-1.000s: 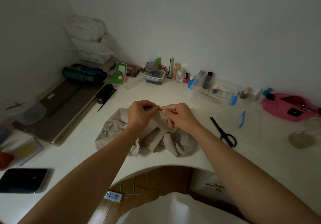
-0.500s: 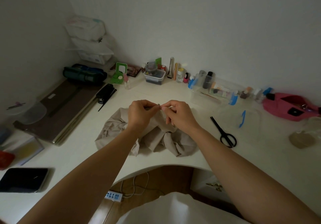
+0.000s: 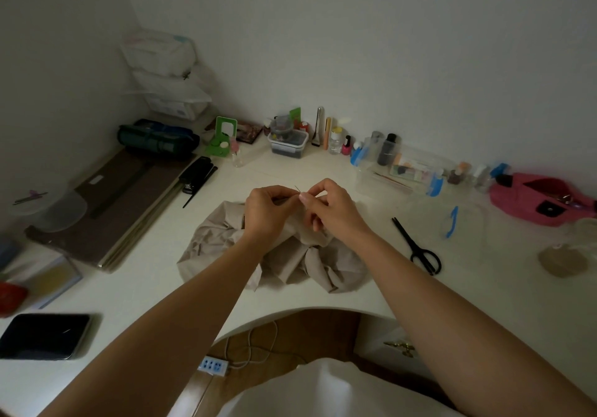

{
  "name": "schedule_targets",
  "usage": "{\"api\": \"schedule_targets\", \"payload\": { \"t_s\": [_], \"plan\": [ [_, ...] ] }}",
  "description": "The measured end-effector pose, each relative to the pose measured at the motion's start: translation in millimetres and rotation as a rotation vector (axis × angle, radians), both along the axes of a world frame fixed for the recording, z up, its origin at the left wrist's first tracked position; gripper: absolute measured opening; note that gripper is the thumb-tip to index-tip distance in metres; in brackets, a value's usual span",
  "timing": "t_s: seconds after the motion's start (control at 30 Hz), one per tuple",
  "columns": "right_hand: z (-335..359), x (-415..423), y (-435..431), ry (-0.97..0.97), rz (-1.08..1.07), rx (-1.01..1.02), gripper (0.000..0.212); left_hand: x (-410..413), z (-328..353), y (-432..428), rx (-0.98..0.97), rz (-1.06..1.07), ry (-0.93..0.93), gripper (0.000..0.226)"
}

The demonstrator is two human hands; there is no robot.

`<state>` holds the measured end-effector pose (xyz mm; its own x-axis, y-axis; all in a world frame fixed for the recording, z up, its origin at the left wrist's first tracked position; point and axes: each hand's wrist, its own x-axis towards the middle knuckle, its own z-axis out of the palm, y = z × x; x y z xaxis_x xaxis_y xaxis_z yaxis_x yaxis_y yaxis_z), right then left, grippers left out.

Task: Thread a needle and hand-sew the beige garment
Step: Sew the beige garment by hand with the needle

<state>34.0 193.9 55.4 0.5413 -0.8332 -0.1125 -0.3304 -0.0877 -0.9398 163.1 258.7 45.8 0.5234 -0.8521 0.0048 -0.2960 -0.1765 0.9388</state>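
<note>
Clear box (image 3: 366, 171) w/ bottles (image 3: 386, 153); L hand (image 3: 266, 211) pinches needle (image 3: 297, 188), R hand (image 3: 334, 211) pinched, on what unclear.

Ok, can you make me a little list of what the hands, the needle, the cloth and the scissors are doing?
left hand: pinches the needle
right hand: fingertips pinched beside the needle; thread too thin to see
beige garment: crumpled on desk, under both hands
scissors: closed, lying right of the garment, untouched

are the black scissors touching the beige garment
Apart. The head view shows a strip of bare white table between the scissors and the beige garment.
</note>
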Motion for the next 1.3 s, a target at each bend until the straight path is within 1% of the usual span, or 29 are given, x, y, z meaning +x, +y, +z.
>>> {"api": "schedule_targets", "payload": {
  "t_s": [0.07, 0.1, 0.17, 0.2, 0.27, 0.33, 0.4, 0.43, 0.5, 0.57, 0.63, 0.7, 0.77, 0.87, 0.97, 1.03, 1.1, 1.2, 1.3],
  "plan": [
    [0, -2, -2, -0.020, -0.023, 0.016, 0.023, 1, 1, -1, 0.002, -0.010, 0.008, 0.003],
    [-1, -3, -4, -0.035, -0.070, 0.000, 0.025, 2, 1, -1, 0.004, -0.017, 0.014, 0.004],
    [-5, -6, -12, -0.051, -0.174, -0.064, 0.020, 4, 1, 0, -0.001, -0.047, 0.035, 0.006],
    [-5, -8, -16, -0.043, -0.183, -0.075, 0.018, 5, 1, 0, -0.005, -0.065, 0.046, 0.006],
    [-2, -8, -22, -0.022, -0.084, 0.001, 0.031, 7, 0, 1, -0.011, -0.099, 0.064, 0.006],
    [3, -7, -24, 0.011, 0.055, 0.127, 0.035, 7, 1, 1, -0.025, -0.126, 0.064, 0.007],
    [6, -6, -25, 0.061, 0.126, 0.165, 0.032, 8, 2, 1, -0.032, -0.161, 0.044, 0.007],
    [6, -5, -25, 0.056, 0.142, 0.175, 0.029, 8, 2, 1, -0.033, -0.178, 0.033, 0.006],
    [6, -5, -25, 0.041, 0.147, 0.212, 0.021, 10, 2, 1, -0.033, -0.192, 0.023, 0.006],
    [6, -6, -26, 0.078, 0.137, 0.249, 0.017, 12, 1, 1, -0.038, -0.204, 0.019, 0.007],
    [7, -9, -30, 0.128, 0.124, 0.255, 0.017, 14, 1, 1, -0.028, -0.227, -0.009, 0.006],
    [8, -10, -33, 0.138, 0.128, 0.270, 0.016, 15, 1, 1, -0.016, -0.257, -0.036, 0.004],
    [12, -10, -35, 0.176, 0.139, 0.280, 0.015, 16, 3, 1, 0.001, -0.297, -0.091, 0.004],
    [20, -7, -36, 0.250, 0.123, 0.227, 0.026, 15, 6, 1, 0.058, -0.372, -0.200, 0.008],
    [25, -3, -35, 0.226, 0.121, 0.163, 0.030, 15, 6, -1, 0.109, -0.409, -0.318, 0.009],
    [27, -1, -34, 0.169, 0.120, 0.125, 0.028, 14, 5, -3, 0.137, -0.400, -0.371, 0.008],
    [28, -2, -34, 0.131, 0.125, 0.105, 0.025, 15, 2, -5, 0.151, -0.350, -0.375, 0.008],
    [23, -7, -34, 0.164, 0.119, 0.113, 0.026, 20, 0, -7, 0.126, -0.236, -0.319, 0.008],
    [14, -11, -37, 0.193, 0.070, 0.131, 0.025, 22, 1, -4, 0.074, -0.180, -0.202, 0.005]
  ]
}}
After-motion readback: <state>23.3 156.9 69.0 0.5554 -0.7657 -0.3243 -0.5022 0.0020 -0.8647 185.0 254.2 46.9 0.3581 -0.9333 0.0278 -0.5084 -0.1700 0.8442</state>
